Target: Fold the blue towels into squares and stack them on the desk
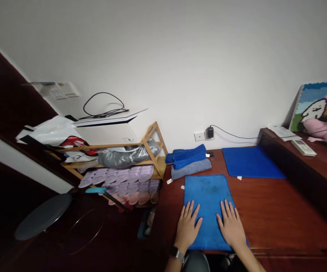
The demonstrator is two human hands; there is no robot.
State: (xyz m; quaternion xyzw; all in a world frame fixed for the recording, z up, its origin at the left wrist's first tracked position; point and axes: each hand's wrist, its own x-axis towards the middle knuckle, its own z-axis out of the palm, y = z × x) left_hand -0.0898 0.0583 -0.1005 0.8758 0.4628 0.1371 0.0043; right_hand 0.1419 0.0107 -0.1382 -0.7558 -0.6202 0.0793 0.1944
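Observation:
A light blue cloth [210,200] with dark stains lies spread flat on the wooden desk, its near edge at the desk's front. My left hand [187,228] rests flat on its left side, fingers apart, with a watch on the wrist. On the right side of the cloth lies my right hand [231,226], also flat with fingers spread. Neither hand grips anything. Behind the cloth are rolled or folded blue towels [190,155] and a grey-blue one [191,169]. A darker blue cloth [251,161] lies flat farther back on the right.
The desk [276,211] meets a raised ledge at right, bearing a remote control [303,147], papers and a pink plush toy [326,134]. At left stands a shoe rack [154,145] with several slippers and a white box [109,132]. A round stool [44,215] is lower left.

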